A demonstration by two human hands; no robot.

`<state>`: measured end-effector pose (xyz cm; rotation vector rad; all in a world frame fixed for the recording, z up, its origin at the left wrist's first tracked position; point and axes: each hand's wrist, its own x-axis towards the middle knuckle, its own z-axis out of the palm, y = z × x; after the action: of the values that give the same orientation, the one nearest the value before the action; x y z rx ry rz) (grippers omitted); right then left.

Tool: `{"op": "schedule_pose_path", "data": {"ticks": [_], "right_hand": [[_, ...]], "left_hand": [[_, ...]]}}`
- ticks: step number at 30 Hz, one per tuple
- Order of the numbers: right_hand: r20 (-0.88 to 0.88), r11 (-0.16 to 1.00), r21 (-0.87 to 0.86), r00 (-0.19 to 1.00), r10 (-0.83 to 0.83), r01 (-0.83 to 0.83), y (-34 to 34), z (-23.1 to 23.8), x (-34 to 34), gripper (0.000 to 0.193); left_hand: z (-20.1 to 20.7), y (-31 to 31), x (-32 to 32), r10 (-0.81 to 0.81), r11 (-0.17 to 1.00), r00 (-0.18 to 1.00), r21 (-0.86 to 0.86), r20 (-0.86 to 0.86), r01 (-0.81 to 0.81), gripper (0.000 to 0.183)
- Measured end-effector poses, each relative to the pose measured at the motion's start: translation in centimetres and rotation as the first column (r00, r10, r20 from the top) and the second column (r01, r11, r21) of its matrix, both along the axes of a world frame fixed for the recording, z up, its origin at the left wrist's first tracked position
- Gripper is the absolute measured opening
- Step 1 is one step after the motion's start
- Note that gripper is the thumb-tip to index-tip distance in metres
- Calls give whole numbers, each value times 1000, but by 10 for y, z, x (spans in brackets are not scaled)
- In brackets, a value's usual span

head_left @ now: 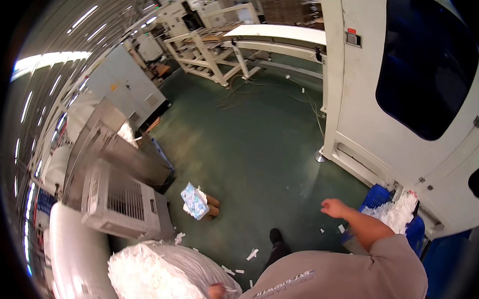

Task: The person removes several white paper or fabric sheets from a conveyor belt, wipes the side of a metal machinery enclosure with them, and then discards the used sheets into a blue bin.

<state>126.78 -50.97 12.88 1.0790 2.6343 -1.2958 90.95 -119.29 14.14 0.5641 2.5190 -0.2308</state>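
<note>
At the lower edge, my left hand [217, 294] is closed at the side of a big clear plastic bag [205, 260], seemingly gripping its film; the fingertips are partly hidden. White scraps [151, 279] fill the bag up to its mouth. My right hand [334, 208] hangs out to the right over the floor, empty, its fingers loosely bent and a little apart. Beyond it, a blue crate [376, 196] heaped with white scraps [400, 212] stands against the machine.
A blue patterned package [195, 201] lies beside brown cardboard rolls [213, 206] on the green floor [245, 144]. Left stands a grey air cooler [122, 198]; right, a tall white machine [354, 85]. White frames [211, 57] stand ahead. Paper bits [252, 254] and cables [311, 104] lie about.
</note>
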Motion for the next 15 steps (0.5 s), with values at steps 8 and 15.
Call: {"op": "schedule_pose_path", "data": {"ticks": [8, 15], "right_hand": [[607, 968, -223, 760, 233, -118, -38, -180, 276, 52], [746, 718, -288, 619, -247, 634, -8, -156, 143, 28]], "left_hand": [[-103, 213, -65, -95, 976, 916, 220, 390, 7, 25], [-86, 406, -265, -63, 933, 935, 352, 348, -68, 23]]}}
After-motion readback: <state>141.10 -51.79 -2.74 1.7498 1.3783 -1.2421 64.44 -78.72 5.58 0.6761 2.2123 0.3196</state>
